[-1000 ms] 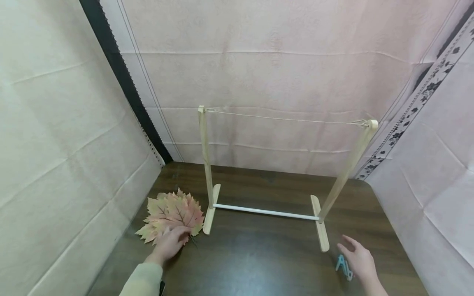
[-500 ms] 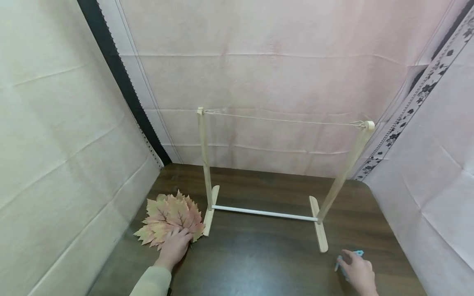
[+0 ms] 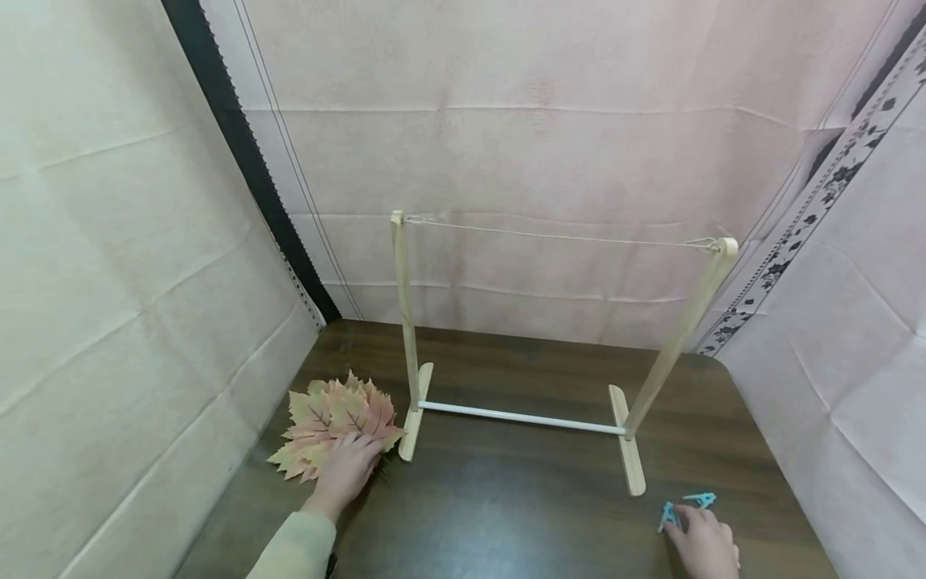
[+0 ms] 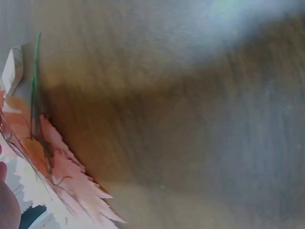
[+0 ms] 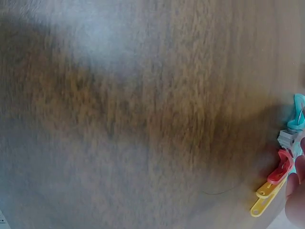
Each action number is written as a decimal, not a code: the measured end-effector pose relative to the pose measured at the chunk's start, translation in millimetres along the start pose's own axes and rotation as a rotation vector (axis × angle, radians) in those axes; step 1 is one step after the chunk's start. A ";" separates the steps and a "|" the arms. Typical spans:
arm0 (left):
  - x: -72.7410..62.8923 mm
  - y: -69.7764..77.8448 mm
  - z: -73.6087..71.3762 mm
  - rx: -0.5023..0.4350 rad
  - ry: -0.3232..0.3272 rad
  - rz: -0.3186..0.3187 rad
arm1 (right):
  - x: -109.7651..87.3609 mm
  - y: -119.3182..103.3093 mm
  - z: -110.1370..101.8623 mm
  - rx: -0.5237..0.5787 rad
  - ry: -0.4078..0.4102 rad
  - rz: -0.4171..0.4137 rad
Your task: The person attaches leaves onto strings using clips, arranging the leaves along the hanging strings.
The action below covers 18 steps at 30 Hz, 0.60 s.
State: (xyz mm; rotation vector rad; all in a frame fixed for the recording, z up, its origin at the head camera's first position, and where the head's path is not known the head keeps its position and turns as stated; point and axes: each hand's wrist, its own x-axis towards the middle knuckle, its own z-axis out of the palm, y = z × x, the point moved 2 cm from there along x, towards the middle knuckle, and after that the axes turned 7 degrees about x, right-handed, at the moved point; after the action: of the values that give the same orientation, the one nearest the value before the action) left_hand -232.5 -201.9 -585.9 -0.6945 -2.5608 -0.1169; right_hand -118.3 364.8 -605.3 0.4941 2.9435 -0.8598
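Note:
A fanned stack of pinkish-yellow maple leaves [image 3: 318, 426] lies at the left of the table. My left hand [image 3: 347, 470] is at its near right edge, fingers over the top leaves. In the left wrist view, leaf edges [image 4: 76, 186] and a thin green stem [image 4: 35, 81] stick out beside the thumb. At the right, the fingertips of my right hand [image 3: 702, 539] pinch a blue clothespin [image 3: 667, 515]. A second blue clothespin [image 3: 700, 499] sits just beyond the fingers. The right wrist view also shows a red clothespin [image 5: 281, 167] and yellow ones [image 5: 267, 198] beside the fingertips.
A wooden stand [image 3: 629, 470] with two uprights, a white crossbar [image 3: 521, 417] and a string [image 3: 550, 235] tied between the tops occupies the middle of the brown table [image 3: 499, 515]. Pale cloth walls [image 3: 521, 161] enclose the back and sides.
My right hand has come down onto the blue clothespins, which now lie apart. My left hand has shifted slightly right and farther over the leaves.

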 end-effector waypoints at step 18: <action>30.6 -5.9 -35.9 -0.039 0.179 -0.036 | 0.1 -10.0 9.1 -0.042 0.038 -0.078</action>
State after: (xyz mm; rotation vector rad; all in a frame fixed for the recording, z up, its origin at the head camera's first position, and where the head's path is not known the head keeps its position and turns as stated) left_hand -243.2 -200.4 -539.6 -0.6233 -2.4058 -0.2308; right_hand -122.0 352.1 -607.8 0.4003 3.0268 -0.8033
